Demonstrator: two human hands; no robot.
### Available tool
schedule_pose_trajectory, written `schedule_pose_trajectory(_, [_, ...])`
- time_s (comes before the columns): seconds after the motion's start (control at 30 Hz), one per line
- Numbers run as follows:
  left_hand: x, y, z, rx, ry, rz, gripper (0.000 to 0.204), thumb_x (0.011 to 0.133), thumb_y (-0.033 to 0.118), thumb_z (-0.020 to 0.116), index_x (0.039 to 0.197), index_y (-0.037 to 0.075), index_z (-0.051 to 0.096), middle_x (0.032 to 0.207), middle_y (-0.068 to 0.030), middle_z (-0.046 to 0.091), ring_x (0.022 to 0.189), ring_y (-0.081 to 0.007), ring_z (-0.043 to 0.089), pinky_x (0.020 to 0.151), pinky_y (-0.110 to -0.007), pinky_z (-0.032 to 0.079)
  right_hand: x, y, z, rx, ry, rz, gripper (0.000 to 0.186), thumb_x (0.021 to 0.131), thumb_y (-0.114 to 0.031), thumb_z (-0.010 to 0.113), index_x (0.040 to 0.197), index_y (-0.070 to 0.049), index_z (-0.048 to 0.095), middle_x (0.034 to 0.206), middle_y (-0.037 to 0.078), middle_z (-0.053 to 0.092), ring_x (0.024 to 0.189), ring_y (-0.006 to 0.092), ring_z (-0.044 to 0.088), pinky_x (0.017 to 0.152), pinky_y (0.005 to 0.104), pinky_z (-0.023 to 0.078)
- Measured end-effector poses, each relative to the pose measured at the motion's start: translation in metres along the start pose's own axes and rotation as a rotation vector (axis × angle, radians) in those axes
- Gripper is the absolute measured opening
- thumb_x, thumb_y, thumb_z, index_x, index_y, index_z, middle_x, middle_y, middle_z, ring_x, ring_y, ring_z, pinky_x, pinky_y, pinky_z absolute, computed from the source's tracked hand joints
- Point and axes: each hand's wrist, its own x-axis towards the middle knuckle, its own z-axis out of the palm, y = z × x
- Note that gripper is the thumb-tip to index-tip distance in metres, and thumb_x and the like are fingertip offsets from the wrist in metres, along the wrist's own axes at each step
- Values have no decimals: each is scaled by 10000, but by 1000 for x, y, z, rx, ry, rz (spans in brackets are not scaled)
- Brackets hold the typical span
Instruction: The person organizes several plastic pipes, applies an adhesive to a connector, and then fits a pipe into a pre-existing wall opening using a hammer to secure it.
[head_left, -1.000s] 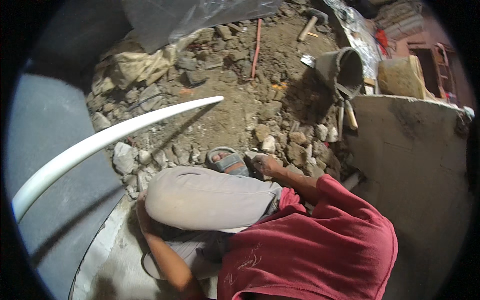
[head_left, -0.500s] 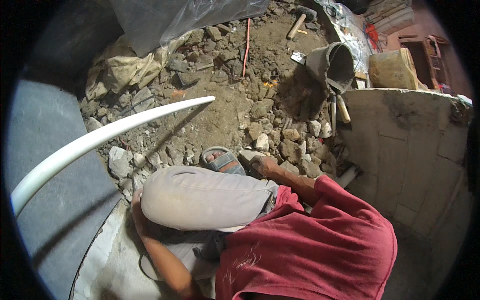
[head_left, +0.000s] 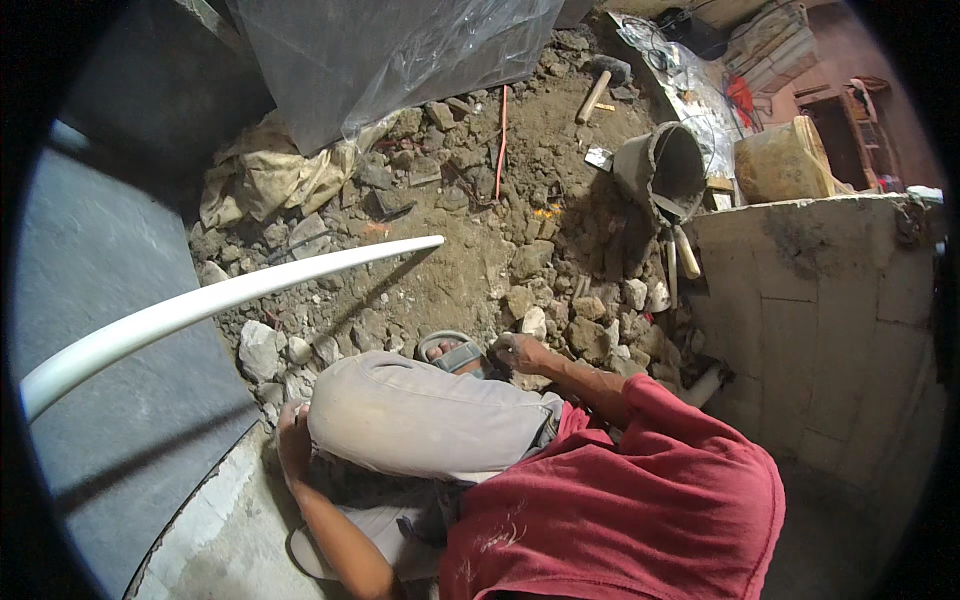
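Observation:
My right hand is low over the rubble, just right of my sandalled foot. Its fingers are curled closed, and whatever they may hold is hidden beneath them. Beside my bent knee in dusty light trousers, my left hand is down at the edge of a pale concrete ledge; the knee and shadow cover most of its fingers. Broken stones surround both hands: a large pale stone lies ahead of the left one, and a small whitish stone lies just beyond the right.
A white pipe slants in from the left above the rubble. At the right, a bucket lies tipped beside wooden-handled tools and a low block wall. A hammer, an orange-red rod and a crumpled sack lie farther back.
The whole view has shifted slightly. My right hand has drawn a little left, closer to my foot. More of my left hand shows beside the knee.

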Motion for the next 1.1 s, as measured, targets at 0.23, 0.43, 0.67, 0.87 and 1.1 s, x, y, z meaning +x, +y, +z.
schedule_pose_trajectory(0.23, [-10, 21, -17, -115, 79, -51, 459, 891, 411, 506, 1057, -8, 593, 914, -146, 612, 839, -244, 585, 782, -373, 442, 30, -158, -77, 226, -63, -253, 336, 903, -287, 503, 1005, 19, 596, 882, 207, 637, 851, 351, 617, 750, 415, 484])
schedule_pose_trajectory(0.43, [-31, 30, -58, -121, 416, -14, 464, 888, 438, 525, 952, -12, 620, 900, -199, 631, 828, -334, 595, 759, -421, 444, 28, -333, -119, -133, -31, -792, 478, 915, -315, 517, 1301, -44, 438, 1263, 186, 492, 1127, 382, 485, 950, 445, 411])
schedule_pose_trajectory(0.67, [-29, 27, -82, -16, 435, 82, 499, 883, 515, 453, 945, 42, 601, 928, -219, 625, 850, -421, 590, 761, -487, 440, 47, -410, -65, -576, -322, -1161, 417, 894, -319, 558, 1271, -151, 499, 1156, 139, 580, 1059, 308, 563, 880, 390, 485])
schedule_pose_trajectory(0.87, [-26, -75, -39, 96, 771, 278, 124, 883, 169, 512, 957, 82, 563, 708, -166, 585, 745, -357, 597, 703, -473, 460, 15, -495, -13, -320, -591, -1526, 366, 908, -307, 542, 1175, -57, 569, 1096, 148, 614, 989, 338, 582, 843, 406, 479])
schedule_pose_trajectory(1.1, [7, -44, -47, 304, 632, 246, 248, 857, 105, 507, 1100, 86, 549, 1143, -146, 577, 1091, -256, 538, 913, -349, 425, 74, -505, 22, -357, -455, -1364, 351, 894, -273, 556, 1174, -63, 572, 1160, 170, 596, 1044, 343, 584, 883, 393, 470])
